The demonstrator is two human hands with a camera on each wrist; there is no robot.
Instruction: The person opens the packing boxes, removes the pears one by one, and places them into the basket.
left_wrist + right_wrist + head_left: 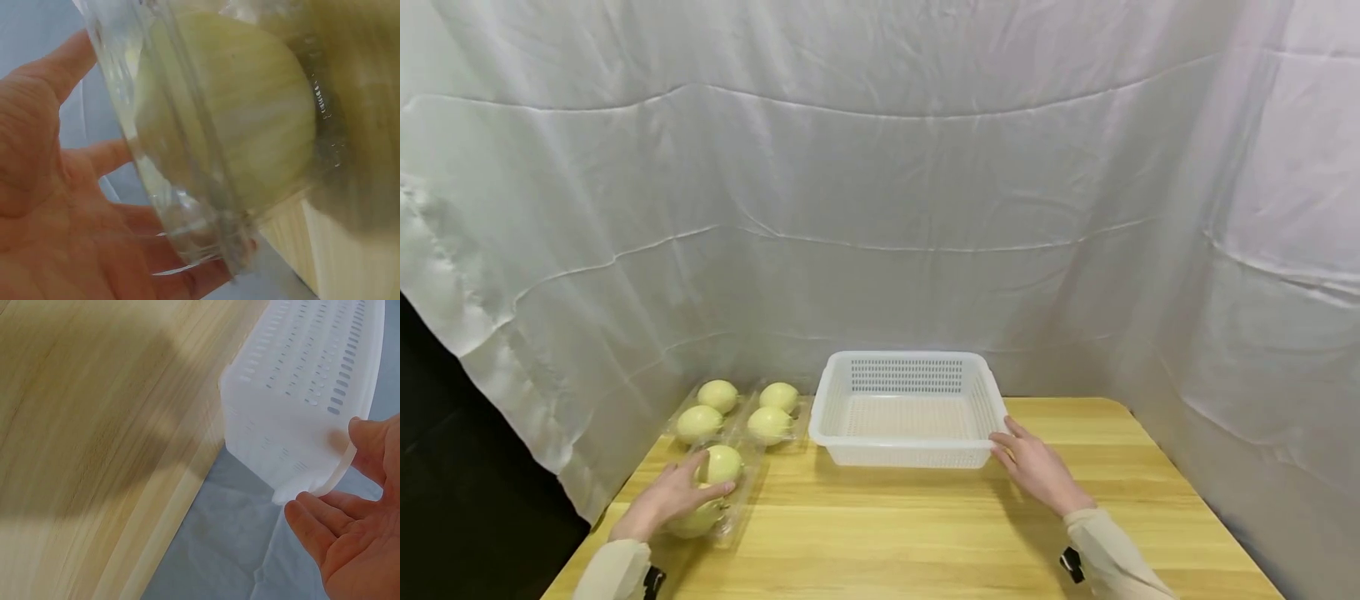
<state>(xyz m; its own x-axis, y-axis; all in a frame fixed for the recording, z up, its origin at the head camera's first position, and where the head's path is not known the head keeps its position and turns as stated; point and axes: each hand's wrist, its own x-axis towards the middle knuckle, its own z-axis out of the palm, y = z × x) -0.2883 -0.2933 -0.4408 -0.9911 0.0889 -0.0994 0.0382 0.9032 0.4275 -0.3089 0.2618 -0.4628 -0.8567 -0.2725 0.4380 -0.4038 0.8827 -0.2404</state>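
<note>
My left hand lies over the nearest clear plastic box, thumb and fingers spread and touching it. Inside that box are two pale yellow-green round fruits, the farther fruit showing between thumb and forefinger and the nearer fruit partly covered by the hand. On the right, my right hand grips the near right corner of a white plastic basket. In the right wrist view its thumb presses one side of the rim and its fingers the other. The basket has slotted walls and nothing in it.
Two more clear boxes stand behind the left hand, a left box and a right box, each with two similar fruits. The wooden table runs back to a pale grey curtain, which also hangs along both sides.
</note>
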